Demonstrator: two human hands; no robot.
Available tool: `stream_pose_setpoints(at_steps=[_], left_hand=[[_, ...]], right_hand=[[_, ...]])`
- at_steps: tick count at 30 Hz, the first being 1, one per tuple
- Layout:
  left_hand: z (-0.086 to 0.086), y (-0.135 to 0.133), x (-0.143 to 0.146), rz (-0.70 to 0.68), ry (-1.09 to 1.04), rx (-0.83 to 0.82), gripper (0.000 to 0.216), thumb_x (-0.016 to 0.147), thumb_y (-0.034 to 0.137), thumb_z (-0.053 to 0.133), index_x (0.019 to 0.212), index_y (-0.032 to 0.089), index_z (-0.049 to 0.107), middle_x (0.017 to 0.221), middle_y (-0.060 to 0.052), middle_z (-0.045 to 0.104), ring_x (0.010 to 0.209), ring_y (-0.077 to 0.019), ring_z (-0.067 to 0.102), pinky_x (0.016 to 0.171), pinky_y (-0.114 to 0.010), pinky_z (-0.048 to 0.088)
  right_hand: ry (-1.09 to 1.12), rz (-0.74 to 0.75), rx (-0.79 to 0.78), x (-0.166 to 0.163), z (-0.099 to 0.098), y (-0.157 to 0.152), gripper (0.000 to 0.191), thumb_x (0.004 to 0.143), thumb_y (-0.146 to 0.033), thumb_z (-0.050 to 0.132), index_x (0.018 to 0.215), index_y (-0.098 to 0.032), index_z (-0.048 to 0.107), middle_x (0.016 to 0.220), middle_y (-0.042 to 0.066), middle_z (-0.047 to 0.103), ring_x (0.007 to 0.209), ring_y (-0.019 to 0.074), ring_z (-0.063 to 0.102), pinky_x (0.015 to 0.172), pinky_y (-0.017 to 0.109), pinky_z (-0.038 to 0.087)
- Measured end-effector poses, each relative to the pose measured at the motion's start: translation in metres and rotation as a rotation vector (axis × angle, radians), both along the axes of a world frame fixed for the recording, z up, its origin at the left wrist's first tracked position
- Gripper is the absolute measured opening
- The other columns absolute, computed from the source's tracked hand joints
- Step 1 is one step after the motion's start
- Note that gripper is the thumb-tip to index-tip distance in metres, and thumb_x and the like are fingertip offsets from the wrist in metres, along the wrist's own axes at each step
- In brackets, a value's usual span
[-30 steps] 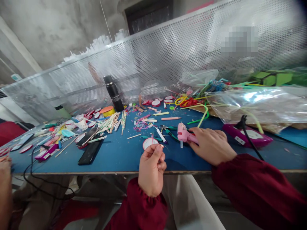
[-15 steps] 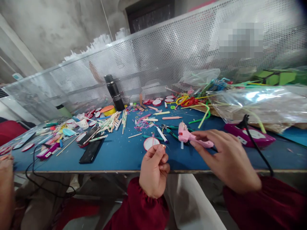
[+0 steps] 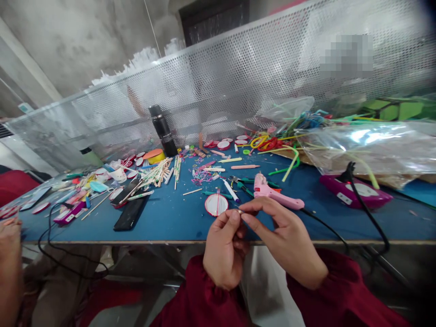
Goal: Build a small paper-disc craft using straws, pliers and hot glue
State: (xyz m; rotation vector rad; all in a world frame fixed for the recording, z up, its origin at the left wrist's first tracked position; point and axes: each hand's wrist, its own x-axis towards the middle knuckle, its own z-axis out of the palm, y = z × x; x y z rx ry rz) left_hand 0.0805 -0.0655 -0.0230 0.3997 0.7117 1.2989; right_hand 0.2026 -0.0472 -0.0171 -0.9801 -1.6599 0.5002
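My left hand (image 3: pixel 225 250) is closed in a pinch near the table's front edge, on something too small to make out. The thumb and index finger of my right hand (image 3: pixel 286 240) meet at the same spot, pinching there too. Just beyond my fingertips lies a round white disc with a red rim (image 3: pixel 216 205). A pink glue gun (image 3: pixel 277 195) rests on the blue table (image 3: pixel 177 222) behind my right hand, its black cord running right. Close by are a white marker with a purple tip (image 3: pixel 231 190) and green-handled pliers (image 3: pixel 244 187).
A purple power strip (image 3: pixel 357 193) with a black plug stands on the right, below a clear plastic bag (image 3: pixel 368 150). Black phone (image 3: pixel 131 213), sticks (image 3: pixel 158 175) and a black bottle (image 3: pixel 163 131) are at left. Another person's hand (image 3: pixel 9 236) shows at the far left edge.
My right hand has let go of the glue gun, leaving it on the table, and moved left to meet my left hand's fingertips. My left hand stays nearly in place, still pinching.
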Motion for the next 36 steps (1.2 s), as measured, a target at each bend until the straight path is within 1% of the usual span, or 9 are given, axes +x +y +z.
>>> stream_pose_setpoints(at_steps=[4,8,14,16,21,26,28,31,36], left_hand=[[-0.003,-0.001,0.001,0.002,0.040,0.024,0.046,0.067,0.045,0.086,0.083,0.013,0.058,0.061,0.006,0.042,0.050,-0.0010,0.031,0.041,-0.010,0.019],[-0.006,0.000,0.001,0.017,0.061,0.040,0.045,0.066,0.044,0.087,0.080,0.013,0.057,0.060,0.006,0.040,0.050,-0.0012,0.029,0.041,-0.011,0.018],[-0.008,0.000,0.000,0.016,0.081,0.035,0.046,0.066,0.044,0.087,0.078,0.013,0.056,0.058,0.007,0.040,0.050,-0.0014,0.030,0.042,-0.011,0.019],[-0.008,-0.001,-0.001,0.011,0.082,0.034,0.046,0.066,0.044,0.087,0.079,0.013,0.055,0.059,0.007,0.041,0.050,-0.0014,0.030,0.042,-0.011,0.019],[-0.009,-0.001,-0.004,-0.002,0.102,0.055,0.043,0.070,0.042,0.084,0.083,0.014,0.055,0.061,0.006,0.043,0.051,-0.0021,0.030,0.042,-0.011,0.018],[-0.012,0.000,-0.009,0.075,0.207,0.126,0.037,0.071,0.039,0.084,0.087,0.014,0.061,0.061,0.005,0.044,0.053,-0.0033,0.034,0.043,-0.013,0.021],[-0.014,0.001,-0.012,0.097,0.237,0.160,0.035,0.073,0.039,0.082,0.088,0.014,0.063,0.060,0.005,0.044,0.052,-0.0035,0.034,0.044,-0.013,0.023],[-0.015,0.004,-0.019,0.143,0.284,0.215,0.032,0.076,0.039,0.080,0.087,0.014,0.064,0.060,0.005,0.045,0.052,-0.0035,0.034,0.045,-0.014,0.024],[-0.013,0.011,-0.034,0.239,0.326,0.273,0.030,0.077,0.037,0.080,0.086,0.014,0.064,0.062,0.004,0.047,0.054,-0.0037,0.036,0.047,-0.015,0.026]], right_hand=[[0.022,0.026,-0.001,-0.001,-0.001,0.000,0.008,0.090,-0.029,0.064,0.089,-0.025,0.071,0.090,0.000,0.071,0.087,0.0172,0.065,0.085,0.031,0.052],[0.072,0.037,-0.024,-0.001,-0.004,0.001,0.007,0.089,-0.029,0.066,0.086,-0.024,0.071,0.087,0.000,0.069,0.085,0.0163,0.065,0.085,0.030,0.051],[0.184,0.106,-0.172,-0.002,-0.008,-0.002,0.013,0.090,-0.035,0.065,0.087,-0.023,0.069,0.085,0.000,0.068,0.081,0.0156,0.062,0.077,0.029,0.049],[0.200,0.112,-0.199,-0.003,-0.008,-0.002,0.014,0.090,-0.036,0.065,0.086,-0.022,0.067,0.083,0.000,0.067,0.079,0.0155,0.061,0.075,0.029,0.049],[0.165,0.056,-0.154,-0.005,-0.003,0.001,0.014,0.089,-0.035,0.065,0.084,-0.023,0.066,0.082,0.000,0.067,0.079,0.0164,0.060,0.076,0.030,0.048],[0.007,-0.074,0.007,0.001,0.000,0.003,0.009,0.088,-0.031,0.065,0.083,-0.024,0.065,0.081,0.000,0.067,0.078,0.0174,0.061,0.077,0.032,0.048],[-0.046,-0.108,0.035,0.004,0.000,0.003,0.007,0.088,-0.029,0.065,0.083,-0.024,0.067,0.083,0.000,0.070,0.080,0.0177,0.063,0.079,0.033,0.048],[-0.020,-0.103,-0.004,0.007,-0.002,0.005,0.005,0.086,-0.029,0.067,0.085,-0.024,0.070,0.086,0.001,0.073,0.081,0.0177,0.067,0.080,0.032,0.051],[0.105,-0.045,-0.058,0.008,-0.003,0.007,0.010,0.082,-0.031,0.072,0.076,-0.023,0.071,0.082,0.001,0.074,0.079,0.0172,0.069,0.078,0.029,0.053]])
